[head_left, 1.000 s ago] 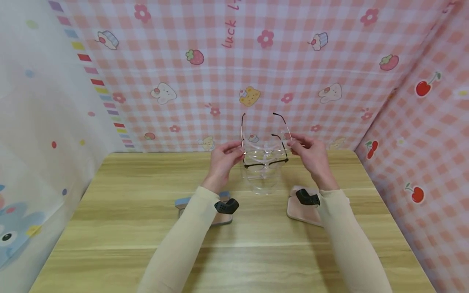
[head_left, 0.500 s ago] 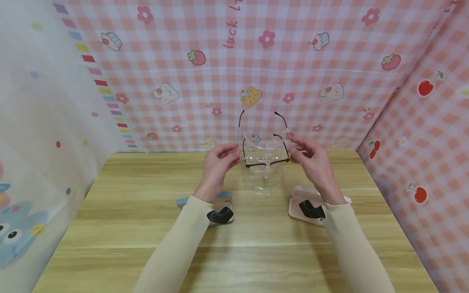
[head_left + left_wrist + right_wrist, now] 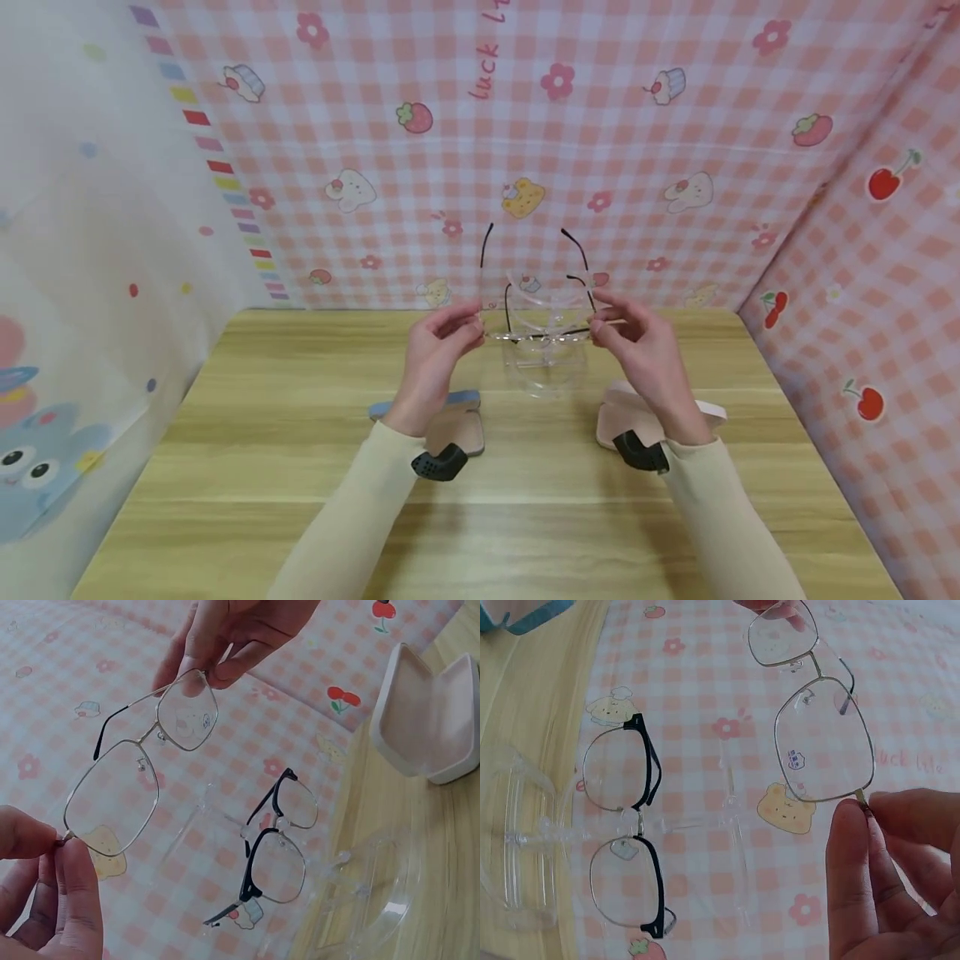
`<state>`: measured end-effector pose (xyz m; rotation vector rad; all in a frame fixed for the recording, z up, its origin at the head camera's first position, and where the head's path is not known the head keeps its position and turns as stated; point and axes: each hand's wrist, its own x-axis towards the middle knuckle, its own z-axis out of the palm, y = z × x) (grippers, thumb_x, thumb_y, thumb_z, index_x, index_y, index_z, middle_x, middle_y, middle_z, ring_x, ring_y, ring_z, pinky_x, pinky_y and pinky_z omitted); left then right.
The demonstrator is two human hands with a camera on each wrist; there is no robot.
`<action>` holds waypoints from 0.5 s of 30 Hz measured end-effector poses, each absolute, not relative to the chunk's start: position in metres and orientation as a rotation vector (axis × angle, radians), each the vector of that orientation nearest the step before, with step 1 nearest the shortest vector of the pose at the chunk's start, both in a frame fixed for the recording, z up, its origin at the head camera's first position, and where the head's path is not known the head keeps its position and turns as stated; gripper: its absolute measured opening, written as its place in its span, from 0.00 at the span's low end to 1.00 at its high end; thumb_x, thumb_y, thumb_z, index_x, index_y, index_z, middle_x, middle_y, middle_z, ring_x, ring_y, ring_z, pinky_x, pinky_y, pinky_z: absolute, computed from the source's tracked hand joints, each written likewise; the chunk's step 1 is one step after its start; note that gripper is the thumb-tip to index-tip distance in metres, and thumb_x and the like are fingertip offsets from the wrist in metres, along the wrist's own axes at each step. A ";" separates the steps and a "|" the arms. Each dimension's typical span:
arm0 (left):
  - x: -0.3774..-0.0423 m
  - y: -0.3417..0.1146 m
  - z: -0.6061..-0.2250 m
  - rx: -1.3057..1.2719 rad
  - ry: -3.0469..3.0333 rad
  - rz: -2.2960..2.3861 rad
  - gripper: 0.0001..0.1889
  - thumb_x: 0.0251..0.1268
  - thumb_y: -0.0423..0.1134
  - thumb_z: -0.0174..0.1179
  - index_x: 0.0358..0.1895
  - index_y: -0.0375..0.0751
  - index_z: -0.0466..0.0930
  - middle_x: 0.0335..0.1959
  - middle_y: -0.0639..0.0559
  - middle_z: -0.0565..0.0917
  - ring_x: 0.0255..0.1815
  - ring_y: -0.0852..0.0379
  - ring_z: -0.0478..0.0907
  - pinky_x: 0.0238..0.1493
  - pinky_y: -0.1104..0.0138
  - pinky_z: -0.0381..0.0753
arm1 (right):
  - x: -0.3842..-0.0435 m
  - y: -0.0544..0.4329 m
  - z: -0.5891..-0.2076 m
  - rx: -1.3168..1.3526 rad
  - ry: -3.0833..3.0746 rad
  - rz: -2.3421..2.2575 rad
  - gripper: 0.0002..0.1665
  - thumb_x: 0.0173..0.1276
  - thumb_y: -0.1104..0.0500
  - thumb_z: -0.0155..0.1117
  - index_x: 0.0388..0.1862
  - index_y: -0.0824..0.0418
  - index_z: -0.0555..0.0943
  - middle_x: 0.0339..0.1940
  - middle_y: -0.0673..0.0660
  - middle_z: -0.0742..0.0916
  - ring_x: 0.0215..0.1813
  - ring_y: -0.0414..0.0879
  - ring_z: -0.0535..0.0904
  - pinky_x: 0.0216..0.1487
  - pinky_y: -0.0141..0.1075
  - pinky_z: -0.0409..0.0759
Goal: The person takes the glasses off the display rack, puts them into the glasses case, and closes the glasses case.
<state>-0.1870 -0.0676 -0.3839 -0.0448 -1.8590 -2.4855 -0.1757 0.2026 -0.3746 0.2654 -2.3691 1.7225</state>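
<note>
Thin metal-framed eyeglasses (image 3: 148,741) are pinched at both hinge corners, temples pointing away. My left hand (image 3: 438,358) pinches the left corner between thumb and fingers, while my right hand (image 3: 647,354) pinches the right one. In the right wrist view the metal eyeglasses (image 3: 873,742) show a small sticker on one lens. Behind and below them, black half-rim eyeglasses (image 3: 654,847) rest on a clear acrylic display stand (image 3: 545,385). The stand's upper tier (image 3: 739,862) stands bare above the black pair in the right wrist view.
An open glasses case with a blue lid (image 3: 467,398) lies under the left forearm. Another open case, white outside and pink inside (image 3: 427,724), lies by the right wrist. Patterned cloth (image 3: 600,125) stands behind the wooden table (image 3: 525,533).
Both hands have drawn the metal eyeglasses toward the body and off the stand's upper part. The left hand also shifted left. The black eyeglasses stay on the stand.
</note>
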 end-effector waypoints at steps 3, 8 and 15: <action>-0.182 -0.073 -0.385 -0.043 -1.850 -2.470 0.14 0.69 0.21 0.60 0.56 0.23 0.81 0.43 0.44 0.84 0.45 0.52 0.83 0.51 0.65 0.88 | -0.172 0.197 -0.376 0.299 -2.373 1.686 0.26 0.74 0.62 0.66 0.69 0.60 0.79 0.49 0.66 0.86 0.44 0.39 0.85 0.44 0.27 0.85; -0.175 -0.079 -0.388 -0.062 -1.839 -2.447 0.14 0.68 0.19 0.59 0.56 0.23 0.81 0.42 0.44 0.83 0.42 0.54 0.83 0.50 0.65 0.88 | -0.167 0.190 -0.380 0.341 -2.343 1.689 0.26 0.73 0.64 0.67 0.69 0.60 0.80 0.48 0.68 0.85 0.46 0.39 0.85 0.46 0.25 0.84; -0.166 -0.089 -0.392 -0.079 -1.833 -2.407 0.14 0.67 0.18 0.58 0.55 0.22 0.80 0.41 0.48 0.84 0.41 0.55 0.84 0.50 0.65 0.88 | -0.160 0.181 -0.384 0.395 -2.290 1.719 0.25 0.73 0.66 0.67 0.68 0.60 0.80 0.47 0.63 0.86 0.46 0.42 0.85 0.47 0.27 0.85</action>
